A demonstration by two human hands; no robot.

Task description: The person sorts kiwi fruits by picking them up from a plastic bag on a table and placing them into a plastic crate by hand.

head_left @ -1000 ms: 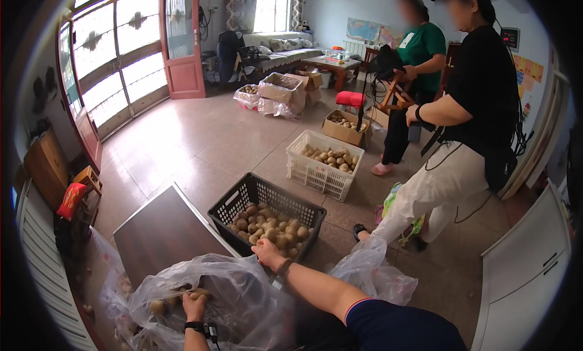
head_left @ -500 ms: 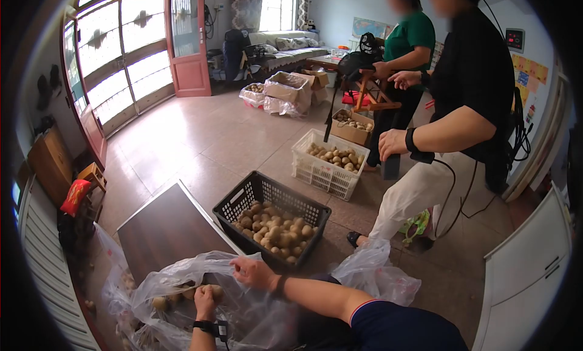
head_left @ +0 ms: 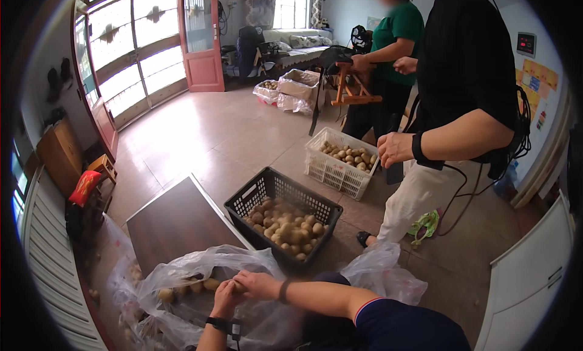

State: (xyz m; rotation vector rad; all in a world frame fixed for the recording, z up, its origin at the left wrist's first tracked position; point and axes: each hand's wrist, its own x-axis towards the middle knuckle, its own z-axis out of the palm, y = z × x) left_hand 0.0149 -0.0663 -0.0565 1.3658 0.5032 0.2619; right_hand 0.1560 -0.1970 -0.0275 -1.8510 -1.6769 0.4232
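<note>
My left hand [head_left: 226, 299] and my right hand [head_left: 259, 285] meet over the open clear plastic bag [head_left: 182, 316]. Their fingers are closed round a tan, potato-like item [head_left: 240, 286], mostly hidden by them. More potato-like items [head_left: 166, 295] lie at the bag's mouth, left of my left hand. Beyond my hands, a black plastic crate [head_left: 336, 212] holds several of these items [head_left: 296, 235]. A dark brown board [head_left: 182, 220] with a pale edge lies left of the crate, partly covered by the bag.
A white crate [head_left: 335, 175] of similar items stands behind the black one. Two people stand at the right, one in green [head_left: 398, 32] with a wooden folding frame [head_left: 358, 99], one in black [head_left: 467, 65]. Another plastic bag [head_left: 385, 275] lies right of my arm.
My right hand has come from the black crate's edge to my left hand, and both now close together. The person in green has moved left with the wooden frame. The view has shifted slightly.
</note>
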